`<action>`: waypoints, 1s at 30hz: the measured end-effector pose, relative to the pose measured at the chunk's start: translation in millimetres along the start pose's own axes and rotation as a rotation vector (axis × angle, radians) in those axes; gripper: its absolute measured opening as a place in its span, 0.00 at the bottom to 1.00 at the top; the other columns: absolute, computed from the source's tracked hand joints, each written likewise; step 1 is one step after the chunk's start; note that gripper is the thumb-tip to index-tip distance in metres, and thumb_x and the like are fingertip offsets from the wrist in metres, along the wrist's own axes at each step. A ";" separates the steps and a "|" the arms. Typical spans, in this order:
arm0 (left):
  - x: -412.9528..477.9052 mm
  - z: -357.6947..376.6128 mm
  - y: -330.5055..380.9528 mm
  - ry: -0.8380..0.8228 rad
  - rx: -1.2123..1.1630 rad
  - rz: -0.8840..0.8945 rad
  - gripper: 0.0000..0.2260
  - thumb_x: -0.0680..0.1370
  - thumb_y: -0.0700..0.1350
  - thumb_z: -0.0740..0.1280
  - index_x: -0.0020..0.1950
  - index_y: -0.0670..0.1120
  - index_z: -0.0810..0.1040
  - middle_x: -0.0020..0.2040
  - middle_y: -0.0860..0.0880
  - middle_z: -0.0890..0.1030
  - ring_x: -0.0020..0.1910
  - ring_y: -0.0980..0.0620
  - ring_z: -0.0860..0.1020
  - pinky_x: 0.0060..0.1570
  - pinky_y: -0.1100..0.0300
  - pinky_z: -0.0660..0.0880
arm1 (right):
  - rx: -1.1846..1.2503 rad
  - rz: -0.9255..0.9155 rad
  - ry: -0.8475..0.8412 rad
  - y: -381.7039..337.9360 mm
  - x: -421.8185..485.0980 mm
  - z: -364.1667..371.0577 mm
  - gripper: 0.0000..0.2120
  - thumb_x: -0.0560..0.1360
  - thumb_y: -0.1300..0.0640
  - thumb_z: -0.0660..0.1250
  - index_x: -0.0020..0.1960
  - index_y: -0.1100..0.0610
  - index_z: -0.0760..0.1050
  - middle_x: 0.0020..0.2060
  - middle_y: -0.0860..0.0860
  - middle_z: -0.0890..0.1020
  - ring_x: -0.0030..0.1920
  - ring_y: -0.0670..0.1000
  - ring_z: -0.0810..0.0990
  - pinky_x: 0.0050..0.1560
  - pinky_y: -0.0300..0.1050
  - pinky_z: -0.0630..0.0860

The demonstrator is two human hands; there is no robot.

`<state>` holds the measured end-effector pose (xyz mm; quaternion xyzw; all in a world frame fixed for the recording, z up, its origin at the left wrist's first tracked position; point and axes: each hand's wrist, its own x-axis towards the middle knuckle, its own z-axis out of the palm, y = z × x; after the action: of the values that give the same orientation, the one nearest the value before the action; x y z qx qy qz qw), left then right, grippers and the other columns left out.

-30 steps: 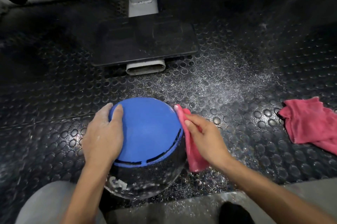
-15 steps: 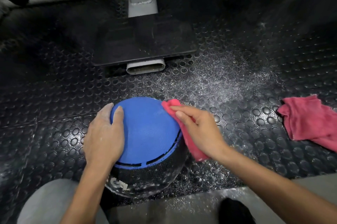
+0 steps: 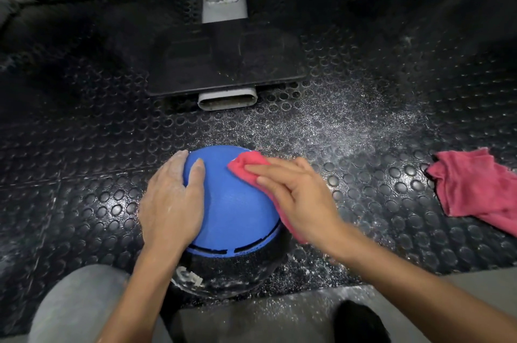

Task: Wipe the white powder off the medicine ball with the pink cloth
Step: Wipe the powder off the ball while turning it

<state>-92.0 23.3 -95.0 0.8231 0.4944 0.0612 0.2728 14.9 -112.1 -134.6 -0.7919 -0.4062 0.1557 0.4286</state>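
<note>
The medicine ball [image 3: 236, 211] sits on the studded black floor, blue on top and black below, with white powder clinging to its lower black part. My left hand [image 3: 172, 203] lies flat against the ball's left side, fingers straight and dusted white. My right hand [image 3: 296, 197] presses the pink cloth [image 3: 247, 165] onto the upper right of the blue surface with extended fingers. Most of the cloth is hidden under that hand.
A second pink cloth [image 3: 475, 186] lies crumpled on the floor at the right. White powder [image 3: 349, 124] is scattered over the mat behind and right of the ball. A grey machine post with a black base plate [image 3: 223, 63] stands behind. My knees are at the bottom.
My right hand has slid the pink cloth from the ball's right side up onto the blue top. The left hand has stayed in place on the ball.
</note>
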 end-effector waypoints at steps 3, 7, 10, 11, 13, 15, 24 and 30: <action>-6.5 1.4 0.1 0.017 0.009 0.031 0.22 0.80 0.55 0.52 0.73 0.52 0.63 0.73 0.54 0.65 0.71 0.52 0.61 0.69 0.51 0.57 | 0.125 0.216 0.037 18.6 6.3 -2.7 0.13 0.77 0.47 0.57 0.60 0.40 0.72 0.62 0.39 0.72 0.63 0.44 0.70 0.65 0.53 0.66; -15.0 9.1 3.3 0.025 0.079 0.072 0.28 0.76 0.61 0.47 0.73 0.52 0.62 0.73 0.55 0.64 0.72 0.52 0.60 0.69 0.49 0.57 | 0.160 0.185 0.072 6.0 1.8 -12.7 0.11 0.77 0.53 0.61 0.56 0.50 0.79 0.50 0.38 0.73 0.54 0.35 0.73 0.59 0.30 0.67; -22.0 11.0 0.4 0.040 0.094 0.130 0.35 0.69 0.64 0.43 0.72 0.52 0.64 0.72 0.55 0.65 0.72 0.52 0.60 0.69 0.51 0.57 | 0.114 -0.024 0.115 -12.8 -16.2 -7.6 0.13 0.76 0.47 0.59 0.55 0.47 0.79 0.52 0.37 0.75 0.55 0.41 0.75 0.57 0.33 0.69; -24.8 11.5 -1.4 0.046 0.095 0.145 0.37 0.68 0.65 0.42 0.72 0.52 0.64 0.72 0.55 0.66 0.72 0.52 0.60 0.69 0.51 0.56 | 0.075 -0.047 0.135 -12.0 -21.2 -4.1 0.14 0.76 0.45 0.58 0.56 0.46 0.79 0.53 0.37 0.74 0.55 0.43 0.74 0.57 0.36 0.70; -33.7 13.4 -3.1 0.061 0.101 0.171 0.37 0.68 0.65 0.41 0.72 0.52 0.64 0.72 0.55 0.66 0.72 0.52 0.60 0.69 0.51 0.54 | 0.062 0.017 0.166 -1.3 -24.7 -1.3 0.15 0.76 0.44 0.57 0.59 0.42 0.75 0.56 0.35 0.73 0.56 0.44 0.74 0.58 0.40 0.70; -43.8 17.1 -3.5 0.076 0.118 0.205 0.36 0.69 0.65 0.43 0.73 0.51 0.64 0.72 0.55 0.65 0.73 0.52 0.59 0.70 0.52 0.53 | 0.130 0.146 0.158 12.3 -21.7 -5.1 0.12 0.77 0.47 0.59 0.59 0.40 0.74 0.56 0.35 0.74 0.57 0.42 0.74 0.61 0.46 0.70; -26.9 10.4 -10.6 -0.035 -0.238 0.072 0.24 0.77 0.58 0.59 0.70 0.50 0.68 0.70 0.57 0.67 0.69 0.58 0.63 0.67 0.65 0.55 | -0.090 -0.129 0.131 -15.1 -44.0 -16.2 0.14 0.76 0.46 0.58 0.56 0.46 0.78 0.54 0.38 0.78 0.50 0.46 0.76 0.51 0.38 0.72; -43.3 14.2 -8.0 -0.021 -0.091 0.128 0.25 0.76 0.60 0.54 0.70 0.52 0.68 0.71 0.55 0.68 0.70 0.53 0.64 0.68 0.54 0.58 | 0.056 0.394 0.101 31.4 -32.7 -25.3 0.09 0.76 0.56 0.63 0.54 0.49 0.80 0.50 0.47 0.81 0.49 0.47 0.79 0.57 0.47 0.73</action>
<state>-114.9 -16.0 -103.7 0.8404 0.4345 0.0924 0.3104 25.6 -161.0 -148.5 -0.8506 -0.2169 0.2081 0.4314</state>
